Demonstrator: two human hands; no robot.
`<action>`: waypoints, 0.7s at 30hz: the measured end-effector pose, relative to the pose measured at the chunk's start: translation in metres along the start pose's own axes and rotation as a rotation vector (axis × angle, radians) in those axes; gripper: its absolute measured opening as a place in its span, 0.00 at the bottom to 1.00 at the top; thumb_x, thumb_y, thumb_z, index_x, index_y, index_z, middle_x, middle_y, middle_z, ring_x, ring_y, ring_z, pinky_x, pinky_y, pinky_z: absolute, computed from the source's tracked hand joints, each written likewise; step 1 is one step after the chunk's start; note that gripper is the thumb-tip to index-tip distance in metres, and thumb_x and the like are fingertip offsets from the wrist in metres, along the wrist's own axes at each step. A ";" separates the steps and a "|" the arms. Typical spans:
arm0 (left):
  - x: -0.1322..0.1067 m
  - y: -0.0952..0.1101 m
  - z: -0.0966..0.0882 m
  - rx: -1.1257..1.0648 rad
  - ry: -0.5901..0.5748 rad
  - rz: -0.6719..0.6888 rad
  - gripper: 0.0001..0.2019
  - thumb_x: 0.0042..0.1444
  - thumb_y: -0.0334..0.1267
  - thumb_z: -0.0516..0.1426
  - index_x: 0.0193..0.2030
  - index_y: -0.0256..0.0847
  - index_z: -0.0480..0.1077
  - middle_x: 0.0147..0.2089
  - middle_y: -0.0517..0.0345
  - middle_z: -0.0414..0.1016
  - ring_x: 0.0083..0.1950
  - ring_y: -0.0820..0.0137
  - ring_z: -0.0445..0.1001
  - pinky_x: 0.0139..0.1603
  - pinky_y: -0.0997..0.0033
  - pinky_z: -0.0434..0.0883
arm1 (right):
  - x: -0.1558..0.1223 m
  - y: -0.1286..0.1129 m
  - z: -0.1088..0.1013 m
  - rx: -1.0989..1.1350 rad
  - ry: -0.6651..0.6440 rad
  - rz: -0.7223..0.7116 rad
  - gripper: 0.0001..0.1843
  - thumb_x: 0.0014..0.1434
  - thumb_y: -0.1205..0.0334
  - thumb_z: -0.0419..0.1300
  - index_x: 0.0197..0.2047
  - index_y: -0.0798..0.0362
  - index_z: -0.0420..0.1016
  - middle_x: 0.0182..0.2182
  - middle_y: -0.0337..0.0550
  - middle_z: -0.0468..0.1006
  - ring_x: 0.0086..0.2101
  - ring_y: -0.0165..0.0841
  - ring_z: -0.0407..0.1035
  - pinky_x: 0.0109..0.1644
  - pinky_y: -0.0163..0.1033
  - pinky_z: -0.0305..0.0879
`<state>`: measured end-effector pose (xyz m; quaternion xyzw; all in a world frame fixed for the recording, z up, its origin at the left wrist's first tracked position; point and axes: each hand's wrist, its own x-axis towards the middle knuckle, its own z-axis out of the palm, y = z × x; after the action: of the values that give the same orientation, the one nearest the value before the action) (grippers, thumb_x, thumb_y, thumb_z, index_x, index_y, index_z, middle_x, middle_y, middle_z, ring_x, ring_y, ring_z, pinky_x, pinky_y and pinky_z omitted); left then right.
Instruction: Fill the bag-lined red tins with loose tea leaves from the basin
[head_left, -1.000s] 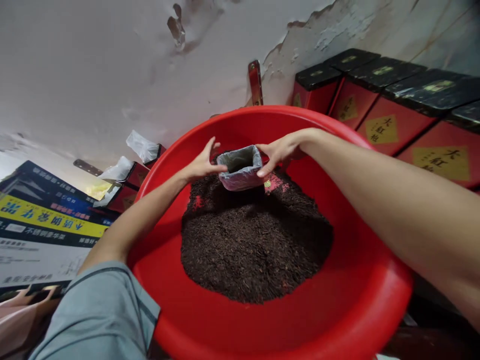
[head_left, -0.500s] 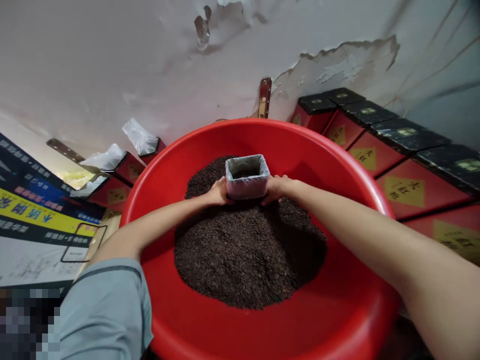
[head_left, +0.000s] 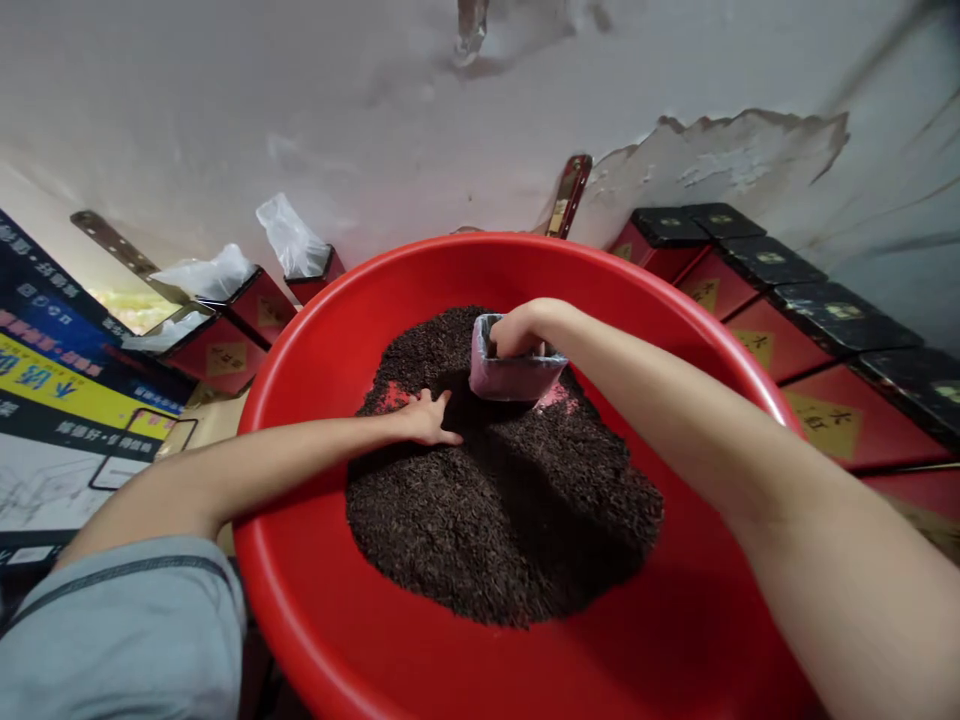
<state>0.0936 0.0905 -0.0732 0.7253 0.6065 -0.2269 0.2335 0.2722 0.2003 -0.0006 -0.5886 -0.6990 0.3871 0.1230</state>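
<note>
A large red plastic basin (head_left: 420,280) holds a heap of dark loose tea leaves (head_left: 480,540). On the heap stands a small square tin (head_left: 517,382), its mouth lined with a plastic bag. My right hand (head_left: 523,325) reaches down into the tin's mouth; its fingertips are hidden inside. To the left of the tin, my left hand (head_left: 427,418) rests at the leaves with fingers spread and nothing in it. Patches of red basin floor show through the leaves near both sides of the tin.
Red tins (head_left: 825,430) with black lids line the right side. At the left, open tins (head_left: 217,350) have plastic bags sticking out, near a printed carton (head_left: 52,360). Behind the basin rises a wall (head_left: 360,130) with peeling paint.
Both hands were holding the tin's sides. My left hand has let go and moved down-left onto the leaves; my right hand has gone from its side into its mouth.
</note>
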 end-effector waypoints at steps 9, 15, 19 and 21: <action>0.005 0.008 -0.008 -0.011 -0.017 0.063 0.41 0.58 0.44 0.64 0.76 0.41 0.55 0.72 0.29 0.61 0.64 0.45 0.76 0.59 0.55 0.76 | -0.003 0.000 -0.012 -0.356 -0.406 0.138 0.05 0.53 0.70 0.66 0.30 0.50 0.81 0.34 0.47 0.84 0.41 0.46 0.80 0.52 0.58 0.77; 0.005 0.008 -0.009 -0.086 -0.032 0.108 0.50 0.53 0.54 0.69 0.77 0.34 0.55 0.74 0.20 0.57 0.68 0.35 0.71 0.64 0.47 0.73 | -0.005 0.007 -0.014 -0.502 -0.437 -0.040 0.06 0.51 0.69 0.64 0.27 0.47 0.80 0.26 0.41 0.81 0.35 0.42 0.78 0.46 0.50 0.78; 0.000 0.005 -0.006 -0.136 0.001 0.129 0.47 0.53 0.49 0.70 0.76 0.38 0.59 0.74 0.25 0.59 0.65 0.39 0.74 0.62 0.50 0.75 | -0.014 0.007 -0.033 -0.390 -0.312 -0.083 0.05 0.59 0.61 0.63 0.36 0.48 0.82 0.37 0.42 0.85 0.41 0.41 0.79 0.52 0.48 0.76; -0.001 0.004 -0.005 -0.162 0.011 0.155 0.42 0.54 0.44 0.68 0.74 0.38 0.61 0.72 0.27 0.64 0.63 0.43 0.77 0.59 0.54 0.77 | -0.021 0.018 -0.037 -0.155 -0.004 -0.107 0.13 0.65 0.52 0.59 0.43 0.50 0.81 0.42 0.48 0.85 0.44 0.41 0.79 0.52 0.47 0.76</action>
<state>0.0975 0.0919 -0.0685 0.7501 0.5662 -0.1547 0.3049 0.3142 0.1960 0.0174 -0.5575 -0.7574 0.3261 0.0963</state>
